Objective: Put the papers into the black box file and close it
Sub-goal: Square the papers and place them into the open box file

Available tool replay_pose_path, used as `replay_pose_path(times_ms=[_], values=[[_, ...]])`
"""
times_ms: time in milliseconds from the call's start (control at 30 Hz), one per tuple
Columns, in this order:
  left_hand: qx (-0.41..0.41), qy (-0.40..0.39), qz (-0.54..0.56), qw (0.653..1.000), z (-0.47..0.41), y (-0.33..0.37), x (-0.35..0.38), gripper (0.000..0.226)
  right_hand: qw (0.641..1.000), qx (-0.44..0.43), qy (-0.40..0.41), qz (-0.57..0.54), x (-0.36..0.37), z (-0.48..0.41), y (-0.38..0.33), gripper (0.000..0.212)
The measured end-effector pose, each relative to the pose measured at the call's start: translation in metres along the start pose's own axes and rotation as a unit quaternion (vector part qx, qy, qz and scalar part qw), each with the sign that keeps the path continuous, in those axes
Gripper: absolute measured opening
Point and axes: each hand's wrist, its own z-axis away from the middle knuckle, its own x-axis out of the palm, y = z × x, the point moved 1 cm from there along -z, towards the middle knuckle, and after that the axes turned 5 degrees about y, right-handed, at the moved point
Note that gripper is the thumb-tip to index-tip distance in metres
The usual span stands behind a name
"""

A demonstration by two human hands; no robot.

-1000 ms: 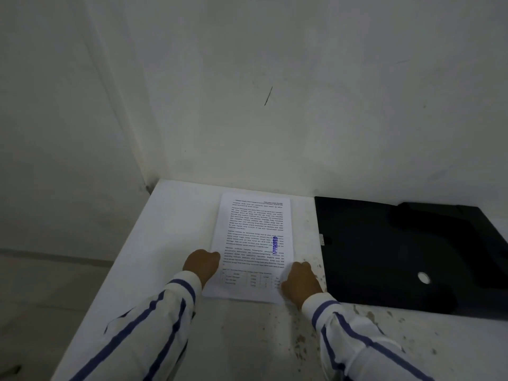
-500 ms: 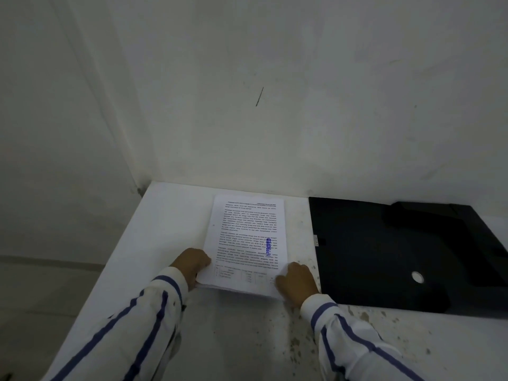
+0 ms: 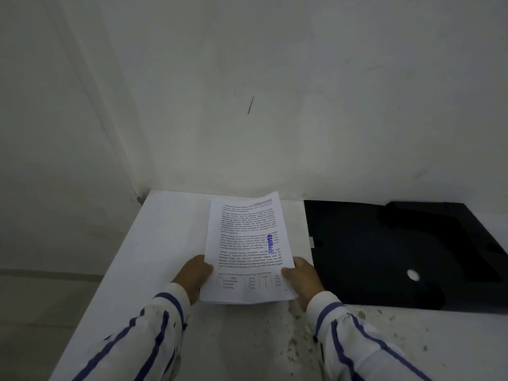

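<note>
A stack of white printed papers (image 3: 246,243) with a blue stamp is lifted off the table, its near end raised toward me. My left hand (image 3: 192,276) grips the stack's lower left edge and my right hand (image 3: 303,279) grips its lower right edge. The black box file (image 3: 384,254) lies flat and open on the table just to the right of the papers, with a round hole showing near its front.
The white table (image 3: 154,243) sits in a corner, with walls close behind and to the left. Its left edge drops to the floor. Dark specks and stains mark the tabletop near my right sleeve.
Both hands have closed on the stack's lower corners and raised it from lying flat on the table. The box file has not moved.
</note>
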Motion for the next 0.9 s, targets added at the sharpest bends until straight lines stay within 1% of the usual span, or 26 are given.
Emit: replay_pose_path(times_ms=[200,267,367,533,700,900], values=[[0.054,0.005,0.010,0.998,0.022,0.022,0.033,0.031,0.996,-0.044,0.030,-0.067,-0.035,0.011,-0.001,0.023],[0.070,-0.002,0.007,0.998,0.030,0.030,0.048,0.033,0.995,-0.052,0.052,-0.066,-0.053,0.015,-0.001,0.020],[0.096,-0.010,-0.005,0.995,0.042,0.042,0.077,0.033,0.993,-0.059,0.078,-0.066,-0.085,0.019,0.001,0.022],[0.121,-0.028,-0.021,0.992,0.055,0.055,0.140,0.033,0.991,-0.068,0.103,-0.054,-0.149,0.016,0.011,0.019],[0.097,-0.032,-0.030,0.994,0.065,0.062,0.207,0.034,0.991,-0.060,0.114,-0.036,-0.214,0.003,0.026,0.017],[0.065,-0.022,-0.040,0.997,0.059,0.064,0.271,0.027,0.993,-0.066,0.099,0.010,-0.267,-0.029,0.046,0.016]])
